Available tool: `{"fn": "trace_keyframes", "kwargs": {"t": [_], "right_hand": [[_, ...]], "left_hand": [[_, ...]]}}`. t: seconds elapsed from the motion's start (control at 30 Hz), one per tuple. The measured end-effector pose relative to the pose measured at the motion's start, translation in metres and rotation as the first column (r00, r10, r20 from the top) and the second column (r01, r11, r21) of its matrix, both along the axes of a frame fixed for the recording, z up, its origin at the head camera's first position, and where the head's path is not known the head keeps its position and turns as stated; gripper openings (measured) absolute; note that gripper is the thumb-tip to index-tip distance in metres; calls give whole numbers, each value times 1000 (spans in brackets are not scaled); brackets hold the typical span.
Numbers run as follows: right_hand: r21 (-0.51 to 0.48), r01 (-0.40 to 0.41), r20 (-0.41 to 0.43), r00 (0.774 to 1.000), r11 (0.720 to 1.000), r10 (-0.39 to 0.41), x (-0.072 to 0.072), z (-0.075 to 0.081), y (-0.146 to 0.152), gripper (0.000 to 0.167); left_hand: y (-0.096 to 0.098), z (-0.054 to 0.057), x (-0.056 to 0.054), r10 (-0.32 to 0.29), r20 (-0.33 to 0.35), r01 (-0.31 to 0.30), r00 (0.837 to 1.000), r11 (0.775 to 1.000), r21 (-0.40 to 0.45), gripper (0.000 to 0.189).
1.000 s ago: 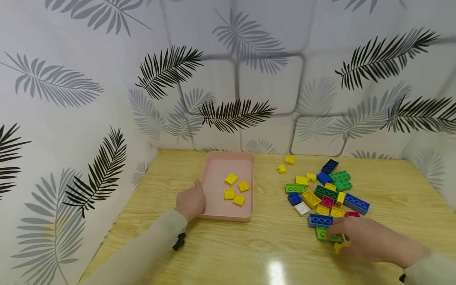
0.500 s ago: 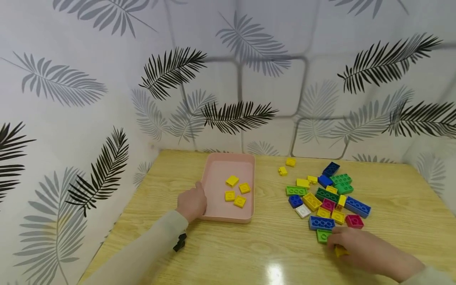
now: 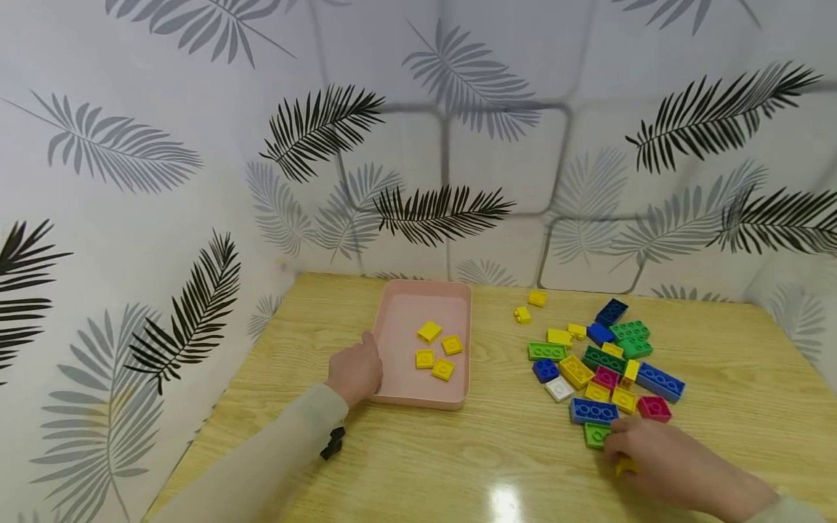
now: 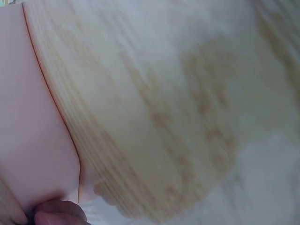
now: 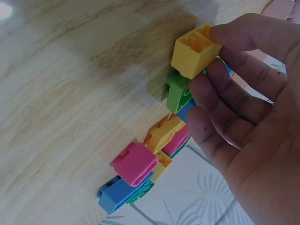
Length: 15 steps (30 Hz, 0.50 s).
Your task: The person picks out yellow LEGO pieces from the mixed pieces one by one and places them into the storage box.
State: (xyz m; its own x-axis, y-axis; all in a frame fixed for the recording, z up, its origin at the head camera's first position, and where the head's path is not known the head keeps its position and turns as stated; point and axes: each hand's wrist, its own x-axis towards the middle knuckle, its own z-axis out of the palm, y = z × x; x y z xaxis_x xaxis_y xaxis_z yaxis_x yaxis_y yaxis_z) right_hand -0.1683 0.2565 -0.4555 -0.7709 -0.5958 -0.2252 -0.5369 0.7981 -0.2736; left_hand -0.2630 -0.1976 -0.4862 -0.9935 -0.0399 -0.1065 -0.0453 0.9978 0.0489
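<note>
Brick (image 5: 187, 58) | likely light, stiff; grasp flat sides | right grip (image 3: 660, 461) pinches it | left grip (image 3: 355, 370) pinches tray (image 3: 400, 316), brick's 10 o'clock

Tray (image 3: 405, 312) on table (image 3: 497, 436), brick cluster (image 3: 605, 377) right

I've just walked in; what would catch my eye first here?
Probably the colourful bricks on the right of the table, where the right hand pinches a yellow brick. Left of them, the left hand grips a pink tray holding four yellow pieces. Behind, dark and grey leaves pattern the pale backdrop.
</note>
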Motion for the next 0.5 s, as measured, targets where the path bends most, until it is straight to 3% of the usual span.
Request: {"fn": "trace_keyframes", "kwargs": {"t": [0.27,0.5], "right_hand": [[-31,17,2,1000,999,-17,-3,13,-13,16],[-66,-52,-57,997,996,49,-15,39,-43,17]], "left_hand": [[-1,0,1,-1,-4,1,1000,1000,-2,55],[0,-1,-1,3,-2,-3,1000,1000,-7,57]]}}
